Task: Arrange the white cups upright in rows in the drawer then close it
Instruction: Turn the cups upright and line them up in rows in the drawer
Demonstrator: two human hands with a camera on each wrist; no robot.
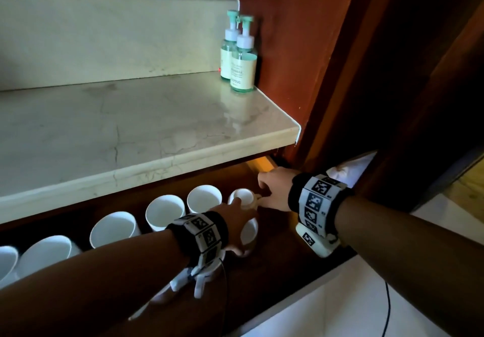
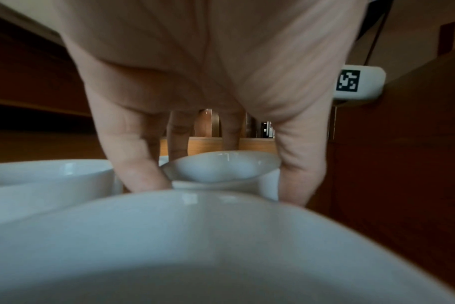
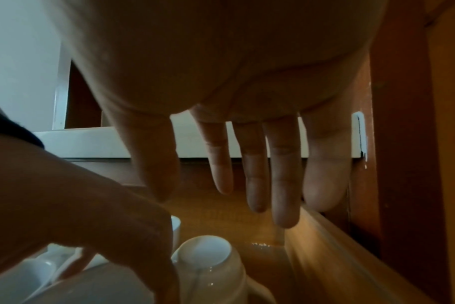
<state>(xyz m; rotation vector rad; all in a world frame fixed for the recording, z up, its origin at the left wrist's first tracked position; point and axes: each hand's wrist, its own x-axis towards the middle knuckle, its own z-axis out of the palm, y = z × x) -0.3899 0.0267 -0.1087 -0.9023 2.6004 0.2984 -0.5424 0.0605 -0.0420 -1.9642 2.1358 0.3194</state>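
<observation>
White cups stand in a row in the open drawer, where the left hand grips the right-end cup between fingers and thumb while the right hand hovers beside it, fingers straight and holding nothing.

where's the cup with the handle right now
In the head view the handled cup sits at the right end of the back row in the open drawer, beside another white cup, between the left hand and right hand.
</observation>
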